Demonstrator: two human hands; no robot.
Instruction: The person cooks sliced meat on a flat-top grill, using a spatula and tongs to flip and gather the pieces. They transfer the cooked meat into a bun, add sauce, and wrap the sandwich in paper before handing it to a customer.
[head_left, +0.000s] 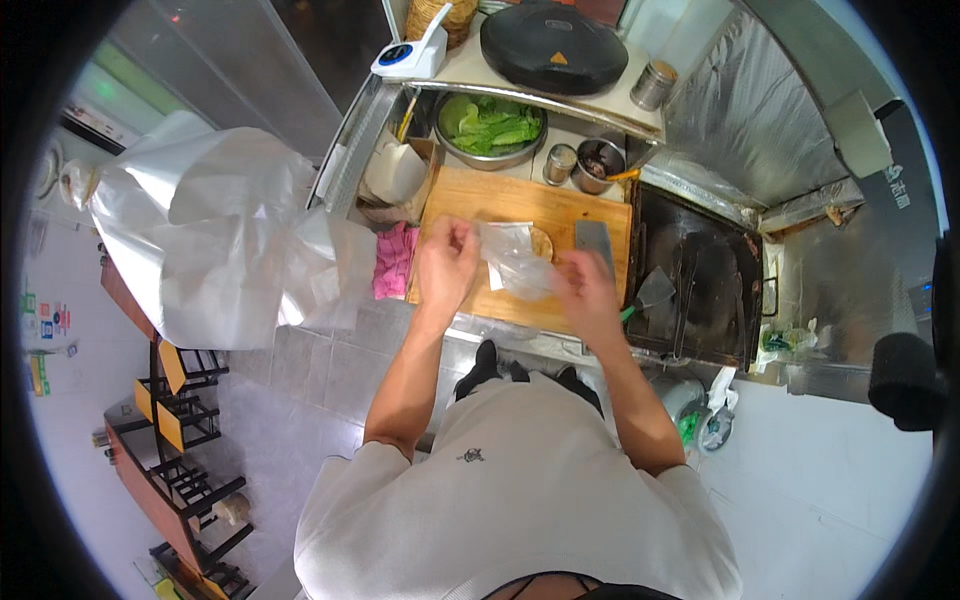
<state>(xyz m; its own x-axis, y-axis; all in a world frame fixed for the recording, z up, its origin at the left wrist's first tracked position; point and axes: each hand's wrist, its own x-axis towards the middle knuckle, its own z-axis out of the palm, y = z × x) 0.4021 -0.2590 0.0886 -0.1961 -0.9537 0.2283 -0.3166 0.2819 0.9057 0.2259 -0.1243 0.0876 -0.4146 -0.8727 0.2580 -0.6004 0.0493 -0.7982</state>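
A thin clear plastic bag stretches between my two hands above a wooden cutting board. My left hand pinches its left end. At the other end my right hand, slightly blurred, grips the bag with bent fingers. Under the bag lies a sheet of white paper, partly covered. A round browned flatbread shows at the paper's right edge, its left part hidden. Beyond my right hand, a grey cleaver blade rests on the board; its handle is out of sight.
Behind the board stand a steel bowl of lettuce, a shaker and a steel pot. A dark griddle with a scraper adjoins on the right. On the left are a pink cloth and hanging plastic bags.
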